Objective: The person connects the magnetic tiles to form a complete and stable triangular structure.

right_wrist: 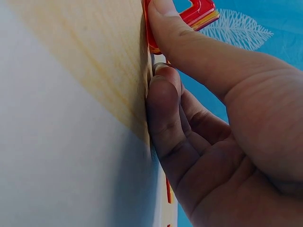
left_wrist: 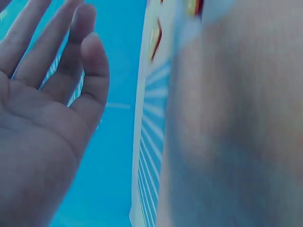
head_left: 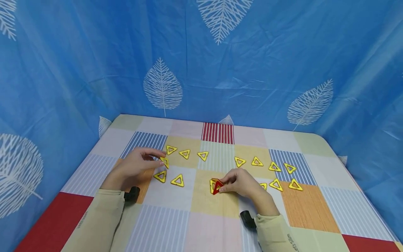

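My right hand [head_left: 240, 182] pinches a red triangular tile [head_left: 217, 188] between thumb and fingers, low over the table. A yellow triangular tile [head_left: 212, 185] stands against its left side. In the right wrist view the thumb lies on the red tile [right_wrist: 193, 18], which has a yellow layer along its edge. At the left, my left hand [head_left: 135, 163] reaches over another yellow triangular tile [head_left: 165, 162], thumb and index finger apart around it. The left wrist view shows the fingers [left_wrist: 90, 71] loosely extended; whether they touch that tile cannot be seen.
Yellow triangular tiles lie spread in rows: a far left group [head_left: 184, 154], a near left pair [head_left: 177, 180], a far right row [head_left: 257, 161] and a near right row [head_left: 276, 184]. A patchwork cloth [head_left: 167, 227] covers the table. A blue curtain [head_left: 201, 94] hangs behind.
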Motion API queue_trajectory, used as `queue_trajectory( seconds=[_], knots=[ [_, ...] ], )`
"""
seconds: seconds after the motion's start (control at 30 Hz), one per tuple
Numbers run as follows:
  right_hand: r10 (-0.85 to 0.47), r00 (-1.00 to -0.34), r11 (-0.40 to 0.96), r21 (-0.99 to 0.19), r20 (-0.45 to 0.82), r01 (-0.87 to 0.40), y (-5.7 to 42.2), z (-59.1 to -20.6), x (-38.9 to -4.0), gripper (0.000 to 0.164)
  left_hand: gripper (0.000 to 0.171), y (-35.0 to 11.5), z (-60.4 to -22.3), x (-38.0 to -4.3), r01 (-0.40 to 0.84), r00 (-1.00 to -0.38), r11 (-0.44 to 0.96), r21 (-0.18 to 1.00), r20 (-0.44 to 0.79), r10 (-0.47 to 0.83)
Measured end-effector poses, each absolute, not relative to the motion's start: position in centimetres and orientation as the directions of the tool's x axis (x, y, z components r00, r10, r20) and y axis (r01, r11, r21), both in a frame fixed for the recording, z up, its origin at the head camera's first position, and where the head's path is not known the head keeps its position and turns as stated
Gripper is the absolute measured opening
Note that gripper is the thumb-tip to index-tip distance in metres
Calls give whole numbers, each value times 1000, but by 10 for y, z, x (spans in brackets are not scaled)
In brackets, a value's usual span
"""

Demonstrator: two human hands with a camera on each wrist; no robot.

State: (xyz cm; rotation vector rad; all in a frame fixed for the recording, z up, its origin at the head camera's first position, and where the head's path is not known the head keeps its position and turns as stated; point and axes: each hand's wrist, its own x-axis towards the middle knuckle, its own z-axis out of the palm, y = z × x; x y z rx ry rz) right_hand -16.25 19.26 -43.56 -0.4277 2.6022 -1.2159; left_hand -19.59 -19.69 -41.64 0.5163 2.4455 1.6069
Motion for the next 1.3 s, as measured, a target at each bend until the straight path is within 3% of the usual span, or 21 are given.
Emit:
queue_trajectory(
  seconds=[0.43,0.8,1.3],
  knots=[
    [-348,-932,614,-776,-101,-145,192,-435,-162,22,32,-149,-414,-188,205,-892,401,893,2,452],
    [-339,-934,623,-770,-110,-135,193,-436,-164,22,28,-111,-413,-179,343,-857,470,813,66,512],
    [-341,-934,634,-760,-105,-146,191,-437,-166,22,21,-53,-412,-173,406,-812,505,762,46,582]
  ],
)
